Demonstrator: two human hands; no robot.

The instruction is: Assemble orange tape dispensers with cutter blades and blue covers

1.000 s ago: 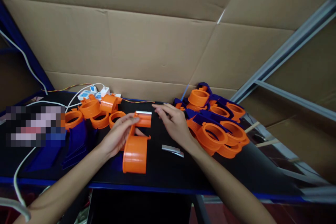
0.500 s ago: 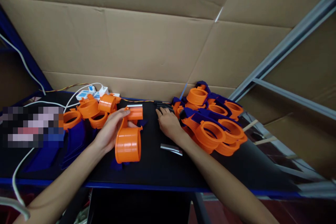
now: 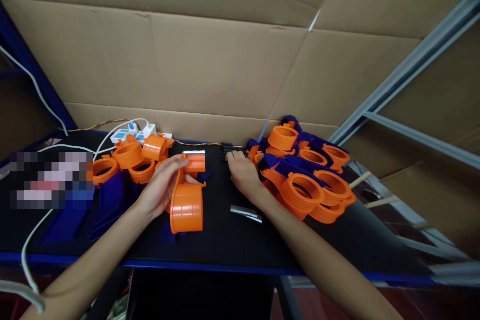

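Head view, item one: orange holder [image 3: 186,210], one piece, ring low and narrow block above, held just over the black tabletop [image 3: 225,247] at 7 o'clock from picture centre. Toothed strip [image 3: 194,152], pale, along the block at the holder's 12 o'clock.

Left hand [image 3: 160,191]: on the holder's 9 o'clock side, pinching the block, thumb in front, other fingers partly hidden behind. Right hand [image 3: 243,175]: at 2 o'clock from the holder, fingers curled down at black strips [image 3: 228,150]; whether it grips one, cannot tell.

Handling, as judged: light, moulded, stiff; glossy, so perhaps slippery on the curve; thin ring wall might crack if crushed. Best hold: neck or block sides, clear of the teeth, which look sharp.

Surroundings: silver strips [image 3: 245,213], flat, at 6 o'clock from the right hand; heap of orange-and-blue holders [image 3: 305,190] at 3 o'clock from it; loose orange rings [image 3: 128,155] at 10 o'clock from the held holder; blue parts [image 3: 107,205] at 9 o'clock.
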